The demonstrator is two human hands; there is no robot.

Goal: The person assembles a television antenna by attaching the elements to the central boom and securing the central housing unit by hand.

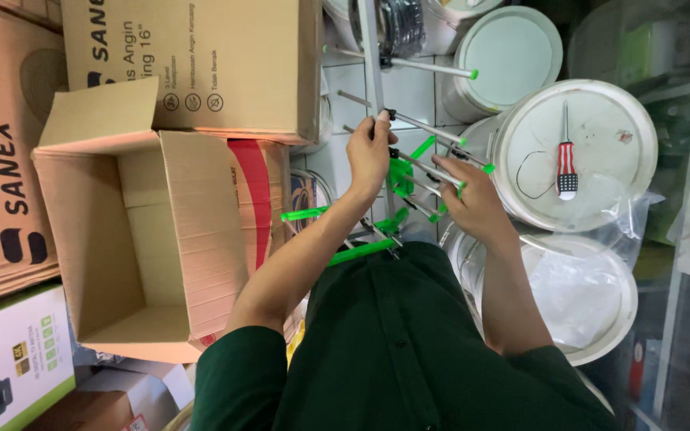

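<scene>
I am holding a metal antenna frame with thin silver rods and bright green plastic tips (406, 172) in front of my chest, over the white tiled floor (409, 92). Its central grey boom runs straight away from me, and the rods cross it, slanting from lower left to upper right. My left hand (370, 152) is closed around the boom near a black clamp. My right hand (473, 199) grips one rod, I think; the fingers hide the contact. An open brown cardboard box (113, 231) stands to my left, and a red-handled screwdriver (566, 164) lies on a white round bucket lid (600, 128) to my right.
</scene>
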